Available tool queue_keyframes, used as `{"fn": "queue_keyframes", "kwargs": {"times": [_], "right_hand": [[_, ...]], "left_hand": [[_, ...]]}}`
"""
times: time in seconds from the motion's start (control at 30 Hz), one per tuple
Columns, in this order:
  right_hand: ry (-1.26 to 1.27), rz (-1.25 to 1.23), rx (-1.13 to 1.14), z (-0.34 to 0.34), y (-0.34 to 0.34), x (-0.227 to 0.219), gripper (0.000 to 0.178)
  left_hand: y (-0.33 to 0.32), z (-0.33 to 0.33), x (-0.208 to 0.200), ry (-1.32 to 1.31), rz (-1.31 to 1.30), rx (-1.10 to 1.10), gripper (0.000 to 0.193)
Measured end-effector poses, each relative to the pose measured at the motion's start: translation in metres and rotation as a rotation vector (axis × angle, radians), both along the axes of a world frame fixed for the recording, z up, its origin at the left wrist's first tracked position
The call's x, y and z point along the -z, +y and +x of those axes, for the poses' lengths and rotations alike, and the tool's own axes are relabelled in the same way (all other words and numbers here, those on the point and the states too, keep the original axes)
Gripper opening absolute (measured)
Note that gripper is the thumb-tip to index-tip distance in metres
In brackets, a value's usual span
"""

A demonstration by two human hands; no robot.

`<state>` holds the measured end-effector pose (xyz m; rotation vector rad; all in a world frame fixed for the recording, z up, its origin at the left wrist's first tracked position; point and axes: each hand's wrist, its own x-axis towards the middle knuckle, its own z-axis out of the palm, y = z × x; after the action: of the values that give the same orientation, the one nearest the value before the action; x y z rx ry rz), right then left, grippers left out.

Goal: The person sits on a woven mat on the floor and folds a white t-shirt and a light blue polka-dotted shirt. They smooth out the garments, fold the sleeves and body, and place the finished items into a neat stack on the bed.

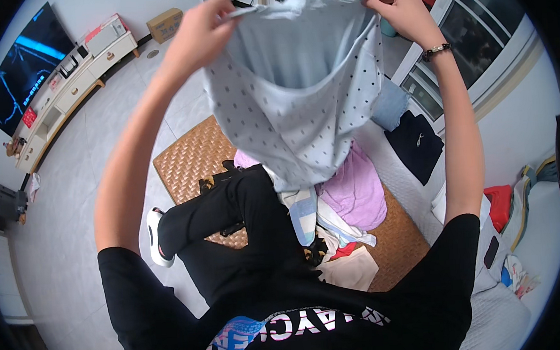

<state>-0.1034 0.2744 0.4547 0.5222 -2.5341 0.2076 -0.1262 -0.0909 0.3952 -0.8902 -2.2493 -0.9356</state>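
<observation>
High in front of me, a pale blue garment with dark dots (277, 124) hangs stretched between my two hands. Its gathered upper edge runs from side to side, and a wide opening shows below it. My left hand (210, 28) pinches the left end of that edge. At the right end, my right hand (401, 10) pinches it between thumb and fingers; a beaded bracelet circles that wrist. Below the garment, by my legs, lies a pile of clothes with a pink-purple cloth (358, 192), a blue-and-white piece (303, 215) and a cream cloth (353, 270).
A woven brown mat (192, 156) lies under the pile. To the right, a folded black garment (414, 144) and folded blue denim (391, 103) rest on a grey sofa (416, 202), with a red item (500, 206) nearby. A low white cabinet (73, 91) and a screen (26, 68) stand far left.
</observation>
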Motion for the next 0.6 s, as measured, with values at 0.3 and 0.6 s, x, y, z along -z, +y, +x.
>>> {"fn": "queue_keyframes", "kwargs": {"times": [0.3,0.6], "right_hand": [[-0.392,-0.697,-0.322,0.005,-0.019,0.008,0.023],[-0.616,-0.622,-0.472,0.034,-0.019,-0.005,0.045]], "left_hand": [[-0.016,0.002,-0.060,-0.159,0.007,-0.008,0.028],[-0.094,0.030,-0.083,-0.349,-0.214,0.100,0.026]]}}
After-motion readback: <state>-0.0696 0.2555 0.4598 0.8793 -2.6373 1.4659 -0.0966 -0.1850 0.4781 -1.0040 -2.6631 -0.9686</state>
